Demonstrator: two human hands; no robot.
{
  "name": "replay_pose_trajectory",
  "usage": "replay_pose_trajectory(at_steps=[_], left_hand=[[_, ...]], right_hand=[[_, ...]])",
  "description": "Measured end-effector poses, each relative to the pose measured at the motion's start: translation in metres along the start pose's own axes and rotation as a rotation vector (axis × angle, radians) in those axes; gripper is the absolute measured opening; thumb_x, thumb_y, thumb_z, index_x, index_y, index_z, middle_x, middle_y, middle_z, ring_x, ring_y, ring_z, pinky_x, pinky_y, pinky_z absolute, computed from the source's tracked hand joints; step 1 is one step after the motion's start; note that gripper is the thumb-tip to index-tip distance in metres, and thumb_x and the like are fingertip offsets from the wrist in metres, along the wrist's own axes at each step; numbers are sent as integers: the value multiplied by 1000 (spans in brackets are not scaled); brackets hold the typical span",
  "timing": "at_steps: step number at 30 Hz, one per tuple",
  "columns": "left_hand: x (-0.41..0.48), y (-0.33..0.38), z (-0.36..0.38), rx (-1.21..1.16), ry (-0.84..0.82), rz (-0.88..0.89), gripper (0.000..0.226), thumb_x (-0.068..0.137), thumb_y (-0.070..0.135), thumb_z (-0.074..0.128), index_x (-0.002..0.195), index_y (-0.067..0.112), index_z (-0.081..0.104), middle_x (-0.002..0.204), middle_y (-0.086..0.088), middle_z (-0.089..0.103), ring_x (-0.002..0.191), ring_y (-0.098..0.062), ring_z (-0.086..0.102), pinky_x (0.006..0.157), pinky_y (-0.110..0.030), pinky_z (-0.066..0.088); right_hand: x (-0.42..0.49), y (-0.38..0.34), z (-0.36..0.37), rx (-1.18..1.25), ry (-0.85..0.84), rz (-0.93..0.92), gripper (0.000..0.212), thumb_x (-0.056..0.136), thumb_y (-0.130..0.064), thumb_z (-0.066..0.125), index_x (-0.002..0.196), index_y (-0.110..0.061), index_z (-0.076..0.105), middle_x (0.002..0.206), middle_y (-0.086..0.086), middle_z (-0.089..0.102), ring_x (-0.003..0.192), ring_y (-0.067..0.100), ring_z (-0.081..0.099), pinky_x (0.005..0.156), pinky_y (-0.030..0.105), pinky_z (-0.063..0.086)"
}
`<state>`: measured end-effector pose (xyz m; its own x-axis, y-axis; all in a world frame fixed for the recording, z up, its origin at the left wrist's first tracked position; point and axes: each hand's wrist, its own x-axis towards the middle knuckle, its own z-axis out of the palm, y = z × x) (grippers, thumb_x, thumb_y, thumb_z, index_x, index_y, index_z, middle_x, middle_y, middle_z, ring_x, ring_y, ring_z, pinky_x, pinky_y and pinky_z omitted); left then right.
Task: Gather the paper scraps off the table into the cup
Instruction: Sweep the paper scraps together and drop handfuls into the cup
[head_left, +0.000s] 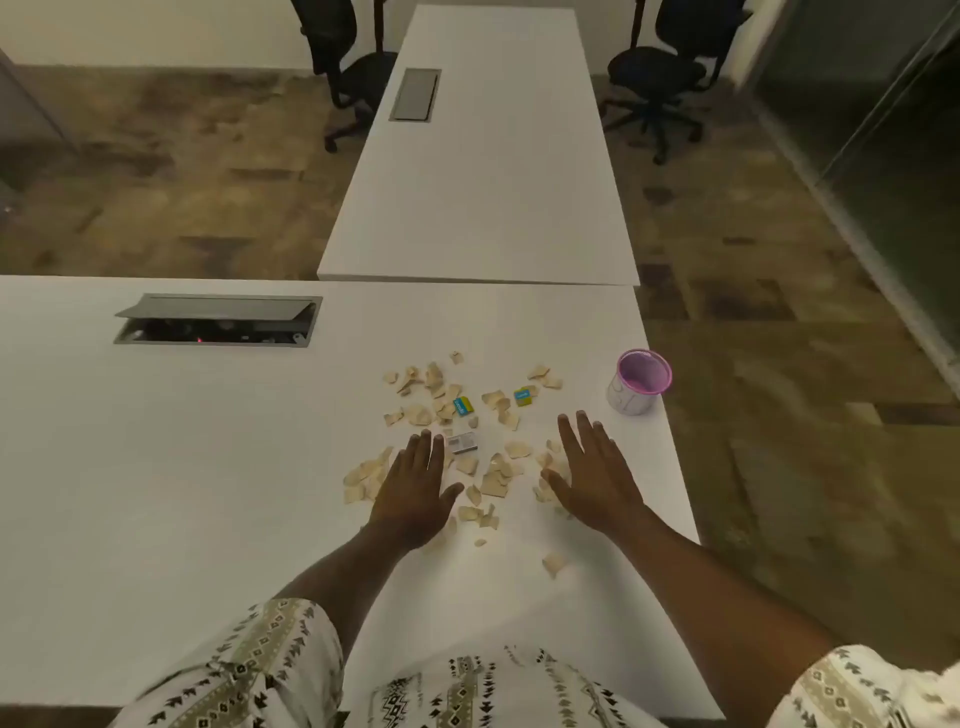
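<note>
Several beige paper scraps (496, 480) lie scattered on the white table (156, 467), with two small blue-and-yellow pieces (462, 405) and a small grey printed box (462, 442) among them. A white cup with a pink inside (638, 382) stands upright near the table's right edge, beyond the scraps. My left hand (413, 491) lies flat, palm down, on the left part of the pile. Palm down too, my right hand (597, 475) rests at the pile's right side, fingers apart. Neither hand holds anything.
An open grey cable hatch (215, 319) is set in the table at the far left. A second white table (483, 156) butts on beyond, with two black office chairs (660, 78) beside it. The table's right edge runs just past the cup.
</note>
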<state>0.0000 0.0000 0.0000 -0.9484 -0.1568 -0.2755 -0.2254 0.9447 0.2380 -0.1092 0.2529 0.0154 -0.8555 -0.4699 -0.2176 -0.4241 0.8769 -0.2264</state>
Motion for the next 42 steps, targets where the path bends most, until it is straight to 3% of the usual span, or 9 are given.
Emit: replay_pose_trajectory(at_steps=[12,16,19,24,28,31,35,38,42], left_hand=[[1,-16,27,-5,-156,-55,81,101,51,41,159,12,0,168,-11,0,155,-28,4,126,-40,15],[6,-16,33,2,-199,-78,80,101,48,44,160,14,1,168,-10,-1,155,-28,4,124,-41,17],[10,-13,36,-26,-234,-96,78,100,42,50,159,13,7,168,-11,2,155,-29,10,120,-42,29],[13,-8,47,-62,-225,-57,70,99,28,54,157,12,18,166,-12,13,151,-31,20,109,-42,45],[16,-7,46,-81,-123,-37,70,97,34,56,156,13,24,163,-13,24,146,-31,30,111,-42,42],[18,-18,43,-14,12,-125,74,95,46,54,155,10,28,162,-19,26,146,-39,31,115,-54,33],[18,-37,43,-22,31,-405,101,83,74,49,158,14,16,165,-24,8,149,-48,14,110,-69,24],[17,-44,47,-89,-38,-483,113,74,84,50,157,19,11,164,-24,1,148,-48,12,106,-66,34],[12,-40,53,-130,-28,-395,105,75,72,64,154,15,26,160,-27,18,142,-48,29,90,-53,53]], right_hand=[[2,12,34,152,-219,377,98,89,-51,61,157,-26,-5,164,14,-5,148,43,8,110,52,36],[12,12,42,171,-249,443,93,90,-46,62,157,-25,0,162,16,-5,145,42,16,106,50,39],[19,6,48,159,-266,456,85,91,-42,62,155,-22,11,161,17,5,140,39,25,103,45,41],[29,-14,60,113,-229,329,70,92,-35,60,151,-19,25,152,14,23,130,35,35,95,40,46],[39,-23,62,43,-167,157,67,90,-41,59,148,-21,31,151,11,28,132,32,36,96,42,47],[47,-25,60,34,-163,112,79,87,-48,63,152,-22,25,159,14,19,143,37,24,106,45,42],[55,-26,65,101,-280,105,99,84,-60,63,157,-30,3,165,10,-9,151,40,-3,112,49,36],[60,-34,68,81,-330,66,103,82,-64,62,156,-34,-3,165,9,-14,151,41,-5,114,52,31],[62,-50,72,-8,-319,-18,96,86,-60,61,157,-35,2,165,9,-7,151,40,1,110,47,38]])
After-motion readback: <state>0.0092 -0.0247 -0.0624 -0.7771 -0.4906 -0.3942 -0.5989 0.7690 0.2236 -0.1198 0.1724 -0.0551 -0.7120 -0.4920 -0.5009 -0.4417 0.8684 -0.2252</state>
